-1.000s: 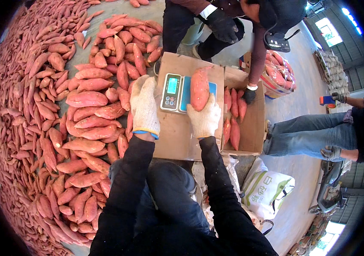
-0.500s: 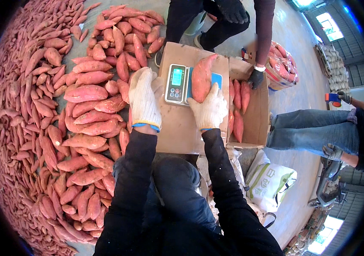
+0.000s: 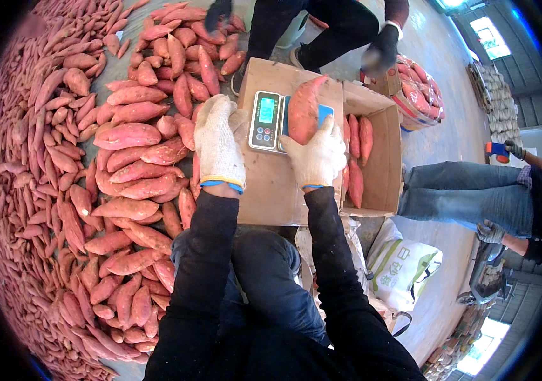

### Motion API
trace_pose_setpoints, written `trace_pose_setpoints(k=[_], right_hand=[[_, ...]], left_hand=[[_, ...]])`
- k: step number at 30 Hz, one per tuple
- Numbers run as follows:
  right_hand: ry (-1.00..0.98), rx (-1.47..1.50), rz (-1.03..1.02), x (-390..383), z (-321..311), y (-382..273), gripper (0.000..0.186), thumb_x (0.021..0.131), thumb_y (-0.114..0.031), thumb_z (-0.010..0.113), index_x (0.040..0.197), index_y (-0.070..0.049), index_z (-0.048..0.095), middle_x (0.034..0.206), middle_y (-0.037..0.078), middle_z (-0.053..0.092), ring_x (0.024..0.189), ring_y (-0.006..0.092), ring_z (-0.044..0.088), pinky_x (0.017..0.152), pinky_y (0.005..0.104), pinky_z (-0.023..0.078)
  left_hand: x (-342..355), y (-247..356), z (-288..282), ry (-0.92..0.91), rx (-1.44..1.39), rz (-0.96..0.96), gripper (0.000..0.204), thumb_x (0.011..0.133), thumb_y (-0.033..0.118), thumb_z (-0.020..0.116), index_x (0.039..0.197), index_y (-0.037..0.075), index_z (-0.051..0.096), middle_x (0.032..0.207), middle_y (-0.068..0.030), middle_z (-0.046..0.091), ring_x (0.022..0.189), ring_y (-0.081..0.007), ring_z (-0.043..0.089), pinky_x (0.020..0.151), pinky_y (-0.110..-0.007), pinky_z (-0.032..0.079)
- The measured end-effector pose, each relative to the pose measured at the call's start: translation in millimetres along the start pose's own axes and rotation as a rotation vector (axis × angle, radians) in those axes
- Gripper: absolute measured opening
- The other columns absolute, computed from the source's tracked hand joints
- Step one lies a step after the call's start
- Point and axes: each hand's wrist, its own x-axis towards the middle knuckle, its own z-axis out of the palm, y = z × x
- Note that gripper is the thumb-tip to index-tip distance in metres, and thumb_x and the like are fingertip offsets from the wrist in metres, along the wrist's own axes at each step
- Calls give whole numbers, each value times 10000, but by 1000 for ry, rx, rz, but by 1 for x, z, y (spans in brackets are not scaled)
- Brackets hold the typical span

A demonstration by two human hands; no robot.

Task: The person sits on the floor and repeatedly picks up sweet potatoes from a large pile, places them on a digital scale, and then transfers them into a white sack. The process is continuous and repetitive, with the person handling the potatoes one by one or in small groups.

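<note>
Thumb and fingers of the white-gloved right hand (image 3: 314,153) stand apart around the near end of a large sweet potato (image 3: 304,109); firmness of grip cannot be told from here. The large sweet potato lies on the platform of a digital scale (image 3: 267,124), set on a cardboard surface (image 3: 271,197). Left of the scale, the left hand (image 3: 219,140), likewise gloved, is positioned beside a sweet potato pile (image 3: 128,136); whether it holds anything cannot be determined. Right of the cardboard surface, an open carton (image 3: 382,159) contains smaller sweet potatoes (image 3: 355,183). Beyond the carton, a co-worker's dark-gloved hand (image 3: 381,52) is near a packed box (image 3: 414,115).
</note>
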Motion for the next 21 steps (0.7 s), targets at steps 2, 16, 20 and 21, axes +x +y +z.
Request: trace_pose_setpoints(k=[2, 16, 20, 21], right_hand=[[24, 27, -45, 3, 5, -4, 1029, 623, -498, 847, 1407, 3, 409, 1285, 184, 562, 1135, 362, 562, 911, 487, 459], [-454, 1662, 208, 42, -71, 179, 861, 812, -404, 743, 1457, 31, 374, 1441, 140, 472, 1280, 223, 504, 1078, 384, 410], [-314, 1245, 248, 57, -55, 288, 782, 785, -293, 795, 1406, 27, 445, 1293, 111, 599, 1165, 193, 571, 1014, 350, 459], [-295, 1159, 281, 61, -38, 312, 795, 769, -313, 801, 1399, 24, 453, 1277, 126, 610, 1158, 206, 584, 1008, 354, 463]], left_hand=[[2, -4, 0, -8, 61, 19, 297, 973, 263, 590, 1216, 95, 568, 1107, -102, 623, 1022, -270, 620, 868, -394, 520], [0, 17, -9, -186, 223, -48, 411, 1007, 198, 497, 1372, 9, 496, 1318, -140, 518, 1224, -297, 505, 1099, -448, 411], [13, 30, -16, -186, 291, -70, 429, 1020, 215, 488, 1387, -7, 487, 1336, -137, 524, 1253, -273, 494, 1119, -430, 401], [16, 28, -19, -195, 338, -47, 440, 1025, 219, 477, 1403, -4, 470, 1370, -138, 503, 1275, -272, 478, 1129, -423, 388]])
